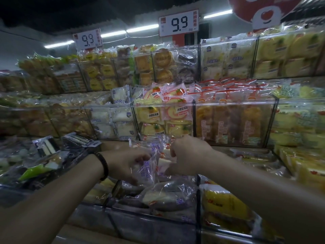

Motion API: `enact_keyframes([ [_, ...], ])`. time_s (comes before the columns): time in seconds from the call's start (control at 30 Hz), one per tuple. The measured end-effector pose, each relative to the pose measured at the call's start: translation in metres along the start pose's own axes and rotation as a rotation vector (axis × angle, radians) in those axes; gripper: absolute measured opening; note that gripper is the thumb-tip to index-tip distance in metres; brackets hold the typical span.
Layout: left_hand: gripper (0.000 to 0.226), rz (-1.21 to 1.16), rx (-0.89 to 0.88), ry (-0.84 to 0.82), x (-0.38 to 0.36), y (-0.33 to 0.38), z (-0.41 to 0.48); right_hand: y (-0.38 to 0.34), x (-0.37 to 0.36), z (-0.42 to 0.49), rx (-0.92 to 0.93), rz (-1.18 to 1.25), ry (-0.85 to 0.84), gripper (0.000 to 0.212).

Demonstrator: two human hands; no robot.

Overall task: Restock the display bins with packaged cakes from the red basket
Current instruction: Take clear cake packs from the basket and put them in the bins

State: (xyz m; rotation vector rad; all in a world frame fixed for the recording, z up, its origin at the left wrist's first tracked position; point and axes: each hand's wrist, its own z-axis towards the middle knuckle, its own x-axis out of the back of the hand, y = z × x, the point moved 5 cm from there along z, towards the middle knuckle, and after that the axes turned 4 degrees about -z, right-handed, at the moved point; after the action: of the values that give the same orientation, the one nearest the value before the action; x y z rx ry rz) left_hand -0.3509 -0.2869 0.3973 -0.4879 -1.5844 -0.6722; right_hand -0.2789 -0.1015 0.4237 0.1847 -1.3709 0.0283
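Purple-printed package: a clear plastic cake packet with purple lettering [149,166] stands upright at centre frame, above the lowest clear bin.
Left hand: the left hand [125,165] comes in from the lower left, its fingers closed around the left edge of that packet; a dark beaded bracelet [103,166] circles the wrist.
Right hand: the right hand [189,155] reaches in from the lower right with fingers curled shut, touching white-and-red wrapped cakes [163,156] just right of the purple packet; what it pinches cannot be told.
Lower bin: a clear acrylic display bin [158,221] at bottom centre holds more purple-printed cakes [168,196] lying flat.
Middle shelf: yellow and pink roll cakes in clear wrappers [165,111] fill the bin behind the hands.
Price cards: two white signs reading 9.9 [179,22] hang in the upper part of the frame.
Red basket: not in view.
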Motion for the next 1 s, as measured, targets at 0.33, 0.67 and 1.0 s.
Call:
enact_keyframes([
  [0.33, 0.054, 0.255, 0.011, 0.366, 0.009, 0.003, 0.002, 0.013, 0.004, -0.005, -0.068, -0.072, 0.135, 0.036],
  [0.67, 0.068, 0.333, -0.038, 0.605, -0.009, 0.013, 0.006, 0.01, -0.009, -0.001, 0.01, -0.156, 0.277, 0.063],
  [1.0, 0.074, 0.314, -0.055, 0.83, -0.035, 0.008, -0.006, -0.005, 0.002, -0.009, -0.098, -0.308, 0.075, 0.045],
])
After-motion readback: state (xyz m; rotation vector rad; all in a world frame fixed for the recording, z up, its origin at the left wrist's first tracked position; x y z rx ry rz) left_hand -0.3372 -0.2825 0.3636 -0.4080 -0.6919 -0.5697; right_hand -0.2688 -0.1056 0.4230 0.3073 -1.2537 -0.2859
